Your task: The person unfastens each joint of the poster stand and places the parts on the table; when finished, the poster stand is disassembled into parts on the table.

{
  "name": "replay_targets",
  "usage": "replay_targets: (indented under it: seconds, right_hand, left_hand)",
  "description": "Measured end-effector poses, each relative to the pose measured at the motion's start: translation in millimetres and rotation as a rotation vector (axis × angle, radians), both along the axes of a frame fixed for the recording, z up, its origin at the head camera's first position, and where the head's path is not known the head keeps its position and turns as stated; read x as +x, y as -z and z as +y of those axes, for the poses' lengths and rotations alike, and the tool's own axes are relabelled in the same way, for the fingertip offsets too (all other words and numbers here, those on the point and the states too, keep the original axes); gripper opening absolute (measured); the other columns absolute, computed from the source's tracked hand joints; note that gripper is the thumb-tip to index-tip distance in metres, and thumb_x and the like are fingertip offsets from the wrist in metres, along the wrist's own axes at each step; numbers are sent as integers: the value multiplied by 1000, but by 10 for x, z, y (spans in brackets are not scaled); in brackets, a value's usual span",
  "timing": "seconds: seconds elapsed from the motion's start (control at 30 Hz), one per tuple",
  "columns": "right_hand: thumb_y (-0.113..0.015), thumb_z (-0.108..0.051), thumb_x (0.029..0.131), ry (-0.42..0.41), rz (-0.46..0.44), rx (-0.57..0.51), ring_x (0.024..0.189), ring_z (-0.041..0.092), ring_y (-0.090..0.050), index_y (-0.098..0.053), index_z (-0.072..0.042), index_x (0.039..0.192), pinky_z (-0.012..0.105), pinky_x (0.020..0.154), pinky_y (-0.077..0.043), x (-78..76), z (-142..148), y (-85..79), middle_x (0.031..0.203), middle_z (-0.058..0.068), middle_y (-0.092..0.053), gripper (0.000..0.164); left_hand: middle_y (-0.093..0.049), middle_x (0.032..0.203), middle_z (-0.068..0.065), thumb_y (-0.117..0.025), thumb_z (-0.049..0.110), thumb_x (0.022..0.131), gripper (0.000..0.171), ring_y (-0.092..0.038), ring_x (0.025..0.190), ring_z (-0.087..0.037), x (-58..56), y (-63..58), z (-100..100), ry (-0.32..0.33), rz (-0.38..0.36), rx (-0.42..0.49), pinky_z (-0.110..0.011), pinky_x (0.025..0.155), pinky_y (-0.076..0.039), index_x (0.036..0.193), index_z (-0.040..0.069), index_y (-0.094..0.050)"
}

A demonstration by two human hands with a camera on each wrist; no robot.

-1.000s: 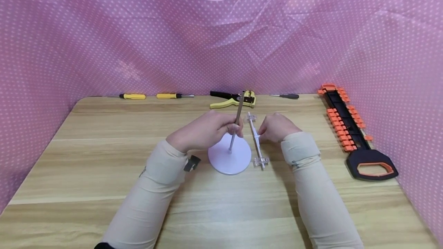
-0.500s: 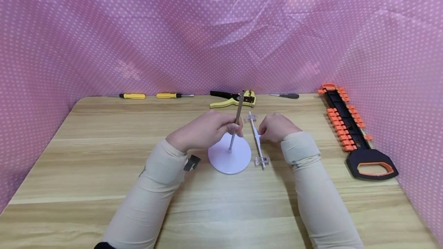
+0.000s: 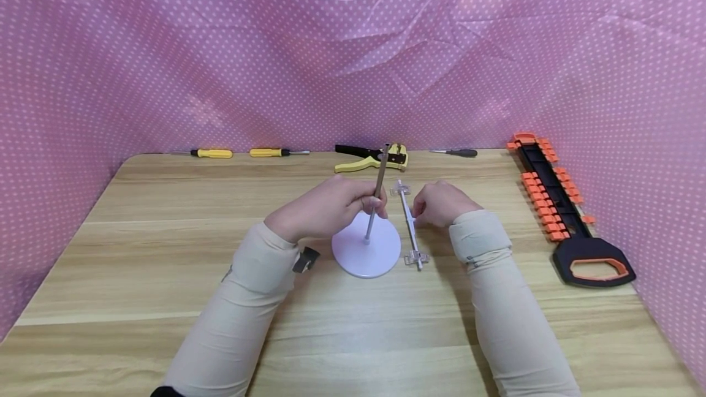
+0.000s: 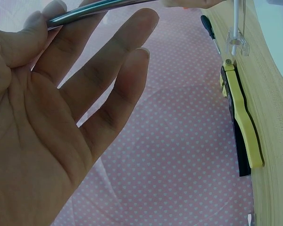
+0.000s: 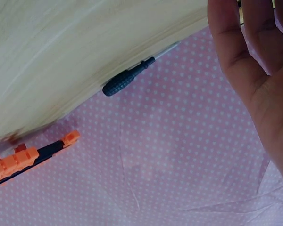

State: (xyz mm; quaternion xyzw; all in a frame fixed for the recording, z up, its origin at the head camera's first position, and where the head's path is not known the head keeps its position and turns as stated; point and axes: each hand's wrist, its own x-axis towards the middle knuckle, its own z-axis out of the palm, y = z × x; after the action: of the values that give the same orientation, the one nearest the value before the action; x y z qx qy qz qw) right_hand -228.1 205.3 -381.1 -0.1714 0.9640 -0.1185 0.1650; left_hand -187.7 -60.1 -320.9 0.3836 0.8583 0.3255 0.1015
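Observation:
My left hand (image 3: 342, 206) pinches a slim metal rod (image 3: 380, 176) that rises, leaning slightly, from a round white base (image 3: 366, 256) on the table. In the left wrist view that rod (image 4: 99, 10) runs between thumb and fingers, the other fingers half spread. Just right of the base, a thin white bar (image 3: 409, 216) carries a clear plastic clip (image 3: 416, 258) near each end. My right hand (image 3: 441, 204) grips this bar by its middle; the fingertips are partly hidden. The bar's far clip (image 4: 237, 43) also shows in the left wrist view.
Along the table's back edge lie two yellow screwdrivers (image 3: 214, 154), a yellow-black wire stripper (image 3: 358, 164) and a dark screwdriver (image 3: 462, 153). At the right is a black rack (image 3: 551, 192) with orange clips and a handle. A pink dotted curtain (image 3: 353, 54) surrounds the table.
The white bar has shifted and turned very slightly in my right hand, its far end moving a little to the right. The left hand, rod and base stay put.

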Motion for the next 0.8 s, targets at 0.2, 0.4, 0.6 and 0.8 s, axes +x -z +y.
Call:
replay_targets:
  seconds: [0.2,0.4,0.6,0.8]
  right_hand:
    - [-78,-21,94,38,42,-91,91,23,-69,-80,-17,94,49,89,-57,60,7,-152,95,1,-77,5]
    - [-68,-33,105,56,250,-379,88,21,-71,-79,-13,107,45,82,-58,209,-110,-467,98,5,-79,24]
    - [-59,-23,110,4,322,-801,86,22,-74,-74,-7,123,34,79,-58,499,-298,-756,105,9,-78,26]
    - [-51,-19,113,-110,173,-1103,86,18,-72,-65,5,130,31,77,-58,641,-415,-839,109,9,-73,33]
  left_hand:
    - [-79,105,5,-53,17,111,20,-71,108,-10,-2,2,-19,2,-18,7,-36,106,-54,109,17,-73]
    - [-78,103,8,-54,16,110,20,-70,106,-9,-13,0,-17,11,5,11,-35,104,-55,108,17,-73]
    - [-79,101,6,-56,11,108,19,-71,106,-10,-14,-9,-10,20,32,11,-34,102,-56,108,15,-74]
    - [-80,104,5,-57,12,108,19,-72,112,-13,-10,-14,-15,18,15,3,-37,104,-56,114,12,-75]
